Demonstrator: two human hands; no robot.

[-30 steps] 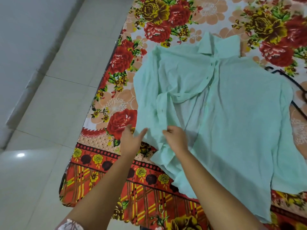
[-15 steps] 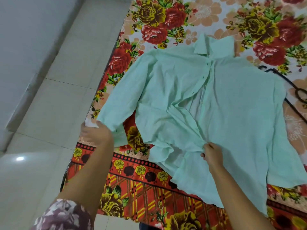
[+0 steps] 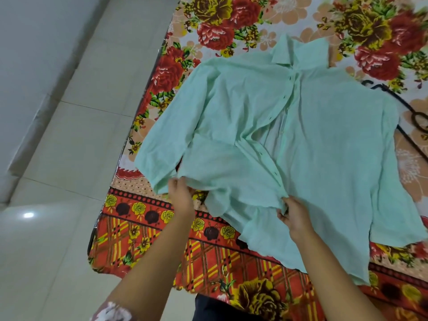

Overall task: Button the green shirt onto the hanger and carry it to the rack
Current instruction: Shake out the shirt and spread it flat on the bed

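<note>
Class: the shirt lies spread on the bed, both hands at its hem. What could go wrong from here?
The hanger lies beside the green shirt, seemingly not inside; buttoning now could shut it out.
The front gapes midway; buttons may be mismatched.
Left hand and right hand grip the overhanging hem; the shirt may slide off.

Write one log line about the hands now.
left hand: grips pale green collared shirt hem | right hand: pinches its button edge | lower front: open | black wire hanger: beside shirt

Both our bare forearms reach forward. Our left hand (image 3: 181,195) pinches the pale green cloth shirt (image 3: 324,158), and our right hand (image 3: 294,215) pinches it too.
</note>
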